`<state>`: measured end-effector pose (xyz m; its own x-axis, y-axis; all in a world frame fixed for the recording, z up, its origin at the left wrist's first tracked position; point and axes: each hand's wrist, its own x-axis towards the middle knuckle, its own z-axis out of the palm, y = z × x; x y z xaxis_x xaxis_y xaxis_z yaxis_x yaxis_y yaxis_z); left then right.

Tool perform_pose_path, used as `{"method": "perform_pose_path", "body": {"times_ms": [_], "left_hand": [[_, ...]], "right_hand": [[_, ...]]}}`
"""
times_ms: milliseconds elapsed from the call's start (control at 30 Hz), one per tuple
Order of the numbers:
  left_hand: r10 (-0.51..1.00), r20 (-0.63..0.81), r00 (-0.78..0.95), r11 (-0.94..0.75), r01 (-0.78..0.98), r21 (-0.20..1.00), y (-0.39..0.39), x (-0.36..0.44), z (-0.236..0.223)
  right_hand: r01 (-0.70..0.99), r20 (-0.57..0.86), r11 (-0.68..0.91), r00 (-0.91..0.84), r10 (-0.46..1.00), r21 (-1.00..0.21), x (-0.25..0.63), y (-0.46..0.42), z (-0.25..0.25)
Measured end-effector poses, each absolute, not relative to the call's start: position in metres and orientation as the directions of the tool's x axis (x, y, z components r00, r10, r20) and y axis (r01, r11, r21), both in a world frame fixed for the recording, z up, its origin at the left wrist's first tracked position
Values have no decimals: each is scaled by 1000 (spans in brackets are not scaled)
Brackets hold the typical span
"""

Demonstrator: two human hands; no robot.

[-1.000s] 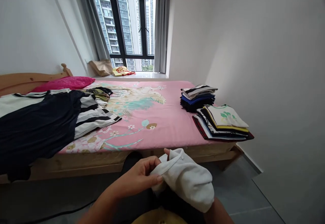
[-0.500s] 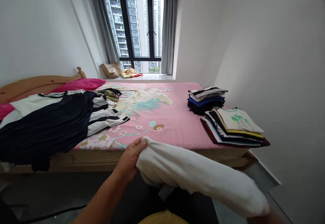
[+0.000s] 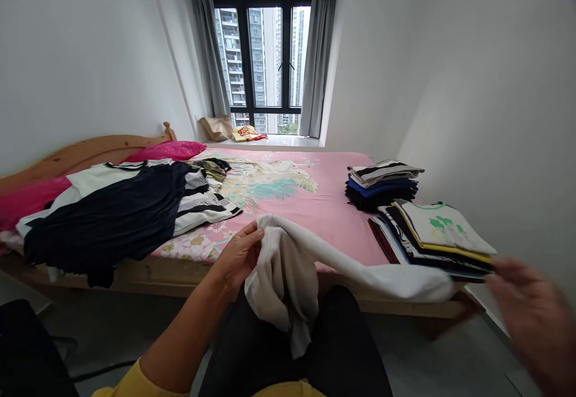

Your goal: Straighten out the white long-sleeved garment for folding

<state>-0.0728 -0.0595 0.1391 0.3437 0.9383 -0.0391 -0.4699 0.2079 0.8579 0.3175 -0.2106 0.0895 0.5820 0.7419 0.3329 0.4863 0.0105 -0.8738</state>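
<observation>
A pink bed (image 3: pixel 306 205) fills the room under the window. The white garment (image 3: pixel 288 271), bunched a second ago, now hangs stretched; the left hand (image 3: pixel 238 256) pinches it, the right hand (image 3: pixel 531 307) has let go, fingers spread. Two folded stacks (image 3: pixel 382 184) sit right.

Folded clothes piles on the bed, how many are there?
2: a striped-topped pile farther back near the wall, and a pile nearer, topped by a white green-printed shirt.
</observation>
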Motion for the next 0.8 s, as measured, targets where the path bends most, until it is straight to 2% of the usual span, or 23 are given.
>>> {"method": "perform_pose_path", "body": {"times_ms": [33, 100, 167, 300, 367, 467, 567, 667, 733, 800], "left_hand": [[936, -36, 349, 219, -499, 838, -59, -68, 138], [932, -33, 361, 241, -549, 800, -59, -62, 135], [933, -21, 358, 245, -593, 767, -60, -58, 133], [952, 34, 304, 187, -665, 723, -64, -52, 139], [957, 69, 283, 154, -692, 705, -66, -52, 145], [966, 134, 219, 64, -712, 699, -66, -59, 152], [967, 211, 145, -58, -680, 731, -65, -70, 144], [968, 186, 170, -82, -485, 871, -67, -78, 118], [956, 135, 262, -90, -176, 980, -71, -82, 98], [920, 60, 387, -129, 156, 979, -77, -85, 84]], "right_hand": [[454, 299, -15, 611, 733, -891, 297, -206, 85], [345, 133, 4, 350, 928, -939, 244, -198, 73], [251, 36, 16, 76, 996, -968, 185, -187, 58], [249, 156, 170, -73, 985, -953, 102, -160, 29], [181, 188, 203, -101, 977, -962, 86, -146, 25], [-166, 94, 76, -107, 990, -983, 84, -134, 40], [-517, -10, -63, -105, 994, -853, 97, -133, 72], [-596, -78, -199, -223, 972, -778, 111, -138, 96], [-590, -129, -297, -310, 942, -751, 119, -140, 99], [-587, -169, -351, -342, 924, -730, 123, -142, 95]]}}
